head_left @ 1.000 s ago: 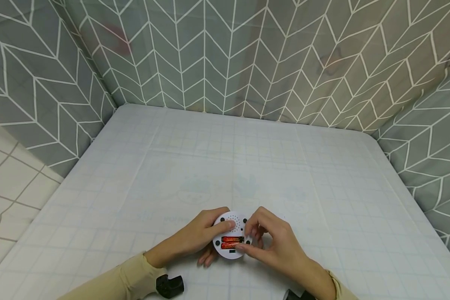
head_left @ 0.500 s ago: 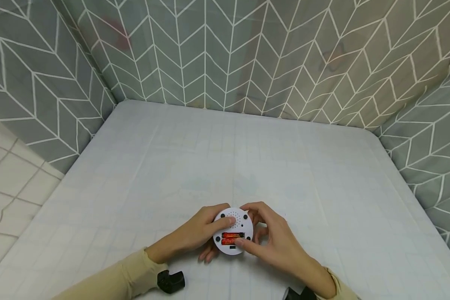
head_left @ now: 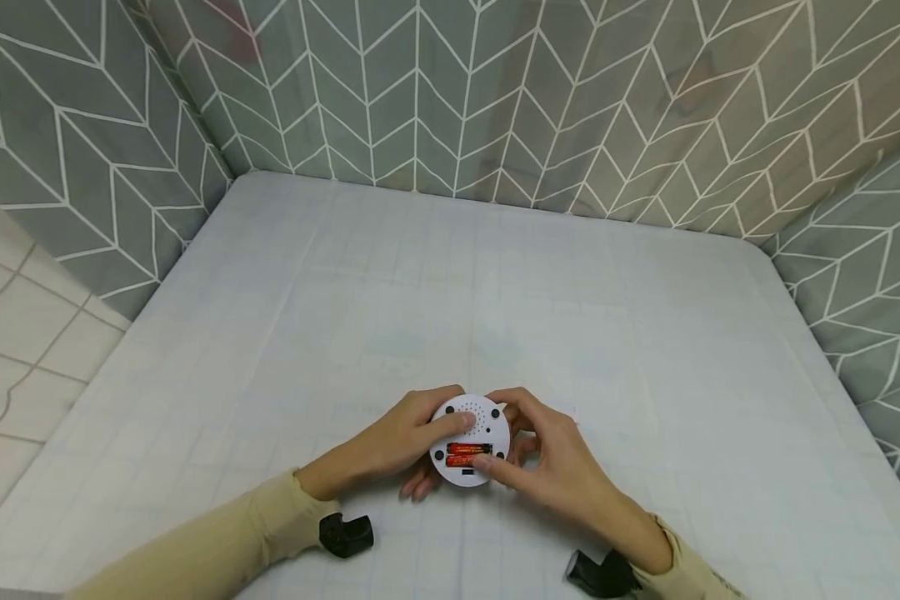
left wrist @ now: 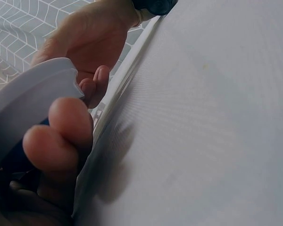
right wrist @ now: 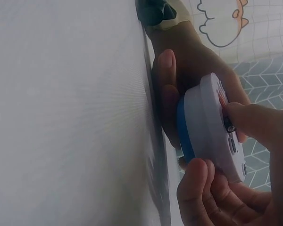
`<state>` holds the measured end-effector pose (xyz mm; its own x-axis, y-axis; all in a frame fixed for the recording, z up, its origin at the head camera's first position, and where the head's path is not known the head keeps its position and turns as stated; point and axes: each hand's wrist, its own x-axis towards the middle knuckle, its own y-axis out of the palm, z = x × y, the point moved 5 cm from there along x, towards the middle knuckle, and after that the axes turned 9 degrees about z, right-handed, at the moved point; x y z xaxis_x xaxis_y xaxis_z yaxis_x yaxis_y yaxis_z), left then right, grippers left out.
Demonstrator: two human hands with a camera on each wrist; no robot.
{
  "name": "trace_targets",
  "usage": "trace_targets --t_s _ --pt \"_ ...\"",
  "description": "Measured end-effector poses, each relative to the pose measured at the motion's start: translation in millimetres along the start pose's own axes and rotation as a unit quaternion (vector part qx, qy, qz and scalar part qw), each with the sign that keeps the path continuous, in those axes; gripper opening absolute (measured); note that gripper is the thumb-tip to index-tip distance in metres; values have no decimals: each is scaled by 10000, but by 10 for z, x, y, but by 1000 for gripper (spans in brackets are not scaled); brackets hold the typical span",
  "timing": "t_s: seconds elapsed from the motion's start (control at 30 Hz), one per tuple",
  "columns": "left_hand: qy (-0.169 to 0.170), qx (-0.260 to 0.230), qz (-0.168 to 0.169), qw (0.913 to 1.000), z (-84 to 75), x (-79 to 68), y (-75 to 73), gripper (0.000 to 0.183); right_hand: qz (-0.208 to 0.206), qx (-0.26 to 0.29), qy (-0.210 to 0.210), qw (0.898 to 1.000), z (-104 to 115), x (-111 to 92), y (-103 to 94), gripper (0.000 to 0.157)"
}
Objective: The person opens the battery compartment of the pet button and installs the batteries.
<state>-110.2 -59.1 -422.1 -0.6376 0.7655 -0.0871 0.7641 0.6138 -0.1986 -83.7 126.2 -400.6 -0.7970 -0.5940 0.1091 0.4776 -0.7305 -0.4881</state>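
A round white battery-powered device (head_left: 471, 438) with a perforated speaker patch and dark round feet is held face up above the table. Two red batteries (head_left: 468, 449) lie side by side in its uncovered compartment. My left hand (head_left: 408, 429) grips the left side, thumb across the speaker holes and fingers underneath. On the right, my right hand (head_left: 547, 446) holds the rim with its fingers while the thumb presses at the right end of the lower battery. The right wrist view shows the device's blue underside (right wrist: 185, 129) and a metal battery end by the thumb.
A pale cloth covers the table (head_left: 450, 283), with patterned grey curtains (head_left: 435, 92) around its back and sides. Black wrist cameras (head_left: 347, 535) sit by both tan sleeves (head_left: 262, 525). Tiled floor (head_left: 22, 333) shows at the left.
My right index finger has moved from beside the batteries to the far rim, and the thumb stays on the lower battery. The head view has tilted, so everything sits higher in it.
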Motion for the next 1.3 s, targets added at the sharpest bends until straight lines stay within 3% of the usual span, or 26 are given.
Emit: trace_targets --t_s 0.2,0.3,0.53,1.1,1.3 --pt "27 313 -110 9994 -17 0 -25 23 198 60 228 9995 -15 -2 8 54" --pt "4 365 -137 9992 -30 2 -35 21 174 -158 264 9994 -19 11 -2 53" --pt "-33 395 -171 9991 -42 12 -54 20 274 402 435 9979 -40 18 0 55" --pt "-88 261 -204 9994 -32 8 -56 20 347 771 482 9953 -55 26 22 60" --pt "-26 305 -202 9993 -27 14 -56 21 493 1398 539 9875 -64 44 48 60"
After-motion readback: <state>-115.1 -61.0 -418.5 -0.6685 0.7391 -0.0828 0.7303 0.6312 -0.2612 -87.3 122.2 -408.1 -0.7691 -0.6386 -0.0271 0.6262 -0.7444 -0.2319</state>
